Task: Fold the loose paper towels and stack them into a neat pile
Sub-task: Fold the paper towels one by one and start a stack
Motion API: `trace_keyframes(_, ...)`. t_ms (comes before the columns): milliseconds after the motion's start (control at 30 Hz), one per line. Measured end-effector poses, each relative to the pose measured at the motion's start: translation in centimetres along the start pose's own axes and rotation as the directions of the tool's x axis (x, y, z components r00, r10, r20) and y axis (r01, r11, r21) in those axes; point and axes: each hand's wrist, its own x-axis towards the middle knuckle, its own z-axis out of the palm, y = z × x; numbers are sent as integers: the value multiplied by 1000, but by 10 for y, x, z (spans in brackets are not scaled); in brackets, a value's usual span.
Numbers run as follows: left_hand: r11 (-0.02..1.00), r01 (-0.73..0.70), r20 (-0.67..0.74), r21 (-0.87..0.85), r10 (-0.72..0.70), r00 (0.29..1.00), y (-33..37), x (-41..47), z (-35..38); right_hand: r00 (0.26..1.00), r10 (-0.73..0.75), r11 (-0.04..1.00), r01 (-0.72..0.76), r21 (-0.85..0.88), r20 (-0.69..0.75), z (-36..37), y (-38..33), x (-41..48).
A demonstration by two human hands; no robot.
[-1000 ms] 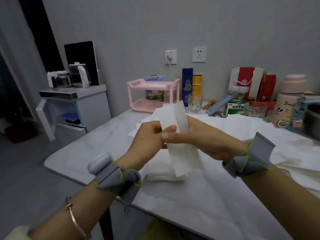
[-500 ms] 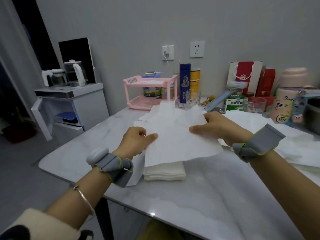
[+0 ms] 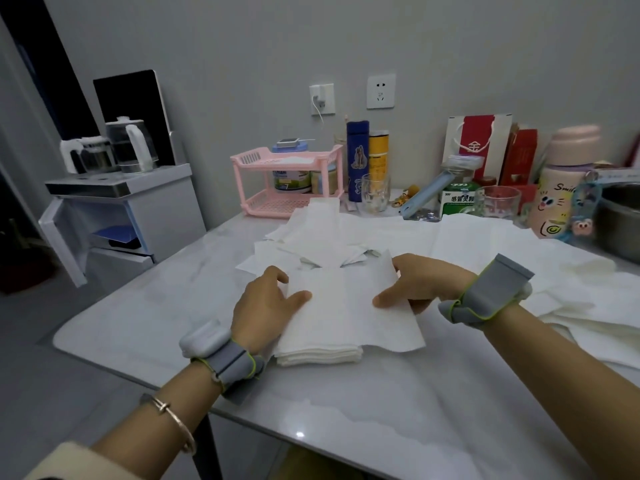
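Note:
A white paper towel is spread flat between my hands, just above a small pile of folded towels on the marble table. My left hand pinches the sheet's left edge, thumb on top. My right hand pinches its right edge the same way. Behind the sheet lie several loose towels in a heap, and more loose sheets are spread across the right side of the table.
A pink two-tier rack, bottles, a glass, a medicine box, a pink flask and a metal pot line the table's back. A white cabinet with kettles stands left. The table's front edge is near my left wrist.
The towel was a narrow folded strip held upright between both hands. It has been opened out wide, and my hands have moved apart and lowered it over the folded pile.

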Motion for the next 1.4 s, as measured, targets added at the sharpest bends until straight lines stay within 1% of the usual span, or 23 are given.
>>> trace_keyframes(67,999,36,-49,37,-34,998,-8,-1,-5,998,54,979,-59,-196,-29,1,-4,-8)
trace_keyframes(100,996,56,-81,73,-50,995,-15,-2,-10,995,52,950,-77,-303,-91,0,-7,-12)
trace_keyframes(133,987,74,-105,141,-60,993,-23,-3,-14,986,10,912,-78,-403,-169,1,-11,-16)
trace_keyframes(167,968,98,-118,231,-72,990,-31,-5,-17,967,-80,876,-48,-480,-242,1,-15,-18)
trace_keyframes(200,939,128,-113,318,-97,989,-38,-7,-20,939,-193,854,18,-519,-285,3,-19,-19)
trace_keyframes(233,914,167,-102,370,-139,985,-43,-9,-21,905,-308,842,116,-527,-292,6,-23,-20)
trace_keyframes(300,895,237,-63,377,-231,971,-48,-12,-21,847,-486,805,337,-488,-215,14,-33,-24)
trace_keyframes(333,899,258,-45,354,-259,965,-50,-14,-21,832,-535,785,425,-450,-149,21,-38,-25)
trace_keyframes(400,904,255,-21,342,-264,964,-49,-17,-20,821,-571,764,519,-384,-26,33,-42,-26)
trace_keyframes(467,902,213,-9,375,-226,974,-46,-21,-18,821,-569,757,545,-362,47,40,-41,-24)
trace_keyframes(567,903,176,-4,391,-189,982,-43,-25,-15,834,-538,764,543,-348,121,46,-38,-21)
trace_keyframes(700,902,149,37,406,-179,983,-38,-25,-12,834,-529,766,548,-337,154,49,-35,-19)
trace_keyframes(800,911,124,29,394,-148,989,-34,-24,-14,830,-536,763,555,-331,153,49,-35,-20)
trace_keyframes(867,937,124,-11,328,-128,992,-33,-23,-19,826,-543,762,561,-323,153,48,-34,-20)
trace_keyframes(967,980,161,-39,119,-157,987,-30,-18,-35,824,-545,760,564,-323,156,49,-35,-20)
trace_keyframes(1067,981,186,-51,-57,-189,981,-21,-8,-54,830,-535,761,555,-336,160,49,-34,-19)
trace_keyframes(1133,962,202,-32,-183,-211,977,-7,-3,-63,826,-541,756,560,-340,156,50,-35,-20)
trace_keyframes(1200,922,212,60,-325,-204,977,7,-2,-67,821,-549,750,567,-341,157,50,-35,-19)
trace_keyframes(1233,897,220,143,-382,-178,974,15,-3,-67,821,-548,751,566,-340,158,50,-35,-18)
trace_keyframes(1267,876,237,241,-419,-144,960,22,-5,-67,821,-548,751,567,-340,159,50,-36,-18)
trace_keyframes(1333,863,263,419,-431,-66,905,30,-7,-62,814,-560,750,576,-324,151,51,-37,-18)
trace_keyframes(1367,872,250,451,-422,-37,892,31,-6,-57,808,-571,752,586,-301,144,50,-36,-17)
trace_keyframes(1400,877,225,434,-425,-21,901,29,-5,-53,801,-580,753,596,-277,148,51,-37,-17)
